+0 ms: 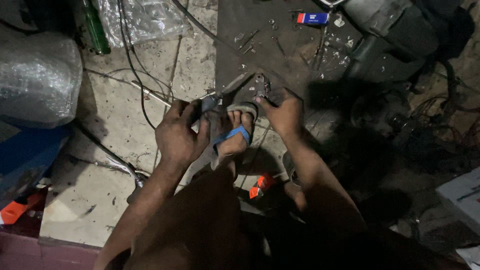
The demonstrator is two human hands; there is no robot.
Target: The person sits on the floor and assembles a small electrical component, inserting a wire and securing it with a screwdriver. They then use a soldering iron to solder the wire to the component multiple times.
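Knee and shin (200, 225): bare, nearest the camera at 6 o'clock, drawn up so the foot can press down on the work.
Forearms: both reach out past the leg, one on each side, so the hands meet just beyond the toes.
Foot (234, 135): in a sandal (231, 136) with a blue strap, sole worn; it seems planted as a clamp on whatever lies underneath, though that part is hidden.
Left hand (179, 134): curled tight around the dark handle of a screwdriver (227, 89), whose thin metal shaft runs toward 1 o'clock, angled low, probably for leverage.
Right hand (284, 112): fingers closed in a pinch on a small metal part (261, 86) just beyond the toes; it looks grey and jagged, but its exact shape is too dark to tell.
Orange piece (261, 184): small and bright, on the floor at 5 o'clock of the foot, under the right forearm.
Floor (115, 125): pale slabs, scuffed and gritty, darker with oil toward 12 o'clock.
Wires (132, 65): thin, black, looping loosely across the slabs at 10 o'clock.
Plastic bag (37, 75): crinkled, clear and bulging, at 9 o'clock.
Green bottle (96, 30): slim, glossy, lying at 11 o'clock.
Small box (312, 18): red and blue, flat, at 1 o'clock among scattered screws and chips.
Machine (395, 35): bulky grey casing, farthest off at 2 o'clock.
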